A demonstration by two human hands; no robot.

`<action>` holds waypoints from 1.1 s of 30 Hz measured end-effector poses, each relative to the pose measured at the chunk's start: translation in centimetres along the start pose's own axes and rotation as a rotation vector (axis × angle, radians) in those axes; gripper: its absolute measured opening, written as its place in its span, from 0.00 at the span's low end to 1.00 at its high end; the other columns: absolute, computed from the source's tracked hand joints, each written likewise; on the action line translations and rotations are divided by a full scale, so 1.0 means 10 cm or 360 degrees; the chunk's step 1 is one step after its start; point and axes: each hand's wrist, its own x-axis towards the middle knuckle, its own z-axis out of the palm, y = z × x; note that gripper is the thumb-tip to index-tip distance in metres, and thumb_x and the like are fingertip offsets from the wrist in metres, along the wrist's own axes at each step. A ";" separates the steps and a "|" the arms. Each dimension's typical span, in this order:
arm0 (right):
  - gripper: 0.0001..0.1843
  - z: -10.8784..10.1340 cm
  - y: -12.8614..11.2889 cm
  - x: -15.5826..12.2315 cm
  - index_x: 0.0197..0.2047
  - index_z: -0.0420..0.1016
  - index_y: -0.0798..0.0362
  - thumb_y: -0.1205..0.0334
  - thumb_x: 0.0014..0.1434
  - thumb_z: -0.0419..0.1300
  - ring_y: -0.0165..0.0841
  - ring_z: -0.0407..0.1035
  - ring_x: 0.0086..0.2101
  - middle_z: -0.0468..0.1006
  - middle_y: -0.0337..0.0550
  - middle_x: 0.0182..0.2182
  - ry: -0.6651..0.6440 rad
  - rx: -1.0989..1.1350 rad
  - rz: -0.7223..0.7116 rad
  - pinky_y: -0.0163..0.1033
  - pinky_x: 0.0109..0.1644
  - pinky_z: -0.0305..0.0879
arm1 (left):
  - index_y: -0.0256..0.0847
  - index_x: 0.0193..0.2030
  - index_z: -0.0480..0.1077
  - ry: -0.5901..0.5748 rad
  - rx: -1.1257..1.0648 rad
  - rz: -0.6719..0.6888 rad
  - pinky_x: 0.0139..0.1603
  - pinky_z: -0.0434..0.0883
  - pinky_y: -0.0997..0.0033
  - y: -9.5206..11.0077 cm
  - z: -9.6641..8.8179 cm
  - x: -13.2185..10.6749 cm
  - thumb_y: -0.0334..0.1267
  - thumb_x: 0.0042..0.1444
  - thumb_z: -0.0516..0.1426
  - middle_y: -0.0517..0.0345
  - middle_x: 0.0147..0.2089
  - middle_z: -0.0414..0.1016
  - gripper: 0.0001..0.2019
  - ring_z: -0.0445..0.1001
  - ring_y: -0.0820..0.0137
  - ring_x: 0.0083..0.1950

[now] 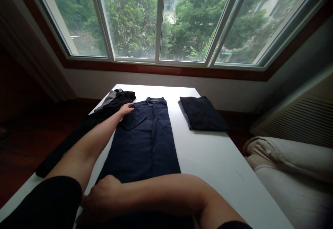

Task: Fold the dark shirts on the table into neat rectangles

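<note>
A dark navy short-sleeved collared cotton shirt [148,142] lies front up on the long white rectangular table [213,159], left of centre. Its collar points far and its sides are turned in, forming a narrow strip. The left hand [126,109] reaches to the far left shoulder of the shirt and lies flat there, fingers straight and pressed together, just beside the collar. The right hand [104,196] crosses over to the near left edge of the shirt with its fingers curled downward; whether they pinch the cloth cannot be determined. With one hand at each end of the same edge, the placement appears to keep that edge straight and the fabric flat. A black garment folded into a neat rectangle [203,113] rests far right, well apart from the shirt. A loose black and grey garment [109,106] trails along the left table edge, touching the shirt near the left hand. No brand, label or writing is legible.
</note>
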 end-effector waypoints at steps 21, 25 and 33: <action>0.21 -0.06 -0.09 -1.79 0.57 0.76 0.50 0.59 0.60 0.65 0.32 0.79 0.35 0.84 0.39 0.38 0.0629 0.0956 0.0523 0.29 0.35 0.65 | 0.36 0.44 0.75 0.0192 0.0018 -0.0362 0.49 0.74 0.63 0.14 0.09 0.55 0.33 0.53 0.64 0.41 0.50 0.80 0.11 0.79 0.52 0.52; 0.14 0.17 -0.10 -1.91 0.50 0.80 0.52 0.64 0.61 0.63 0.32 0.80 0.40 0.85 0.41 0.42 0.0563 0.1117 0.0473 0.27 0.42 0.68 | 0.36 0.54 0.73 0.0251 -0.0118 -0.0319 0.39 0.74 0.68 0.49 0.16 0.68 0.35 0.59 0.59 0.44 0.46 0.81 0.16 0.81 0.61 0.40; 0.14 0.35 -0.17 -2.09 0.48 0.83 0.51 0.66 0.57 0.67 0.25 0.72 0.30 0.82 0.35 0.33 0.0557 0.1423 0.0778 0.24 0.33 0.62 | 0.42 0.47 0.80 0.0190 -0.0169 -0.0029 0.51 0.72 0.66 0.94 0.66 0.59 0.35 0.58 0.61 0.48 0.48 0.83 0.11 0.80 0.58 0.51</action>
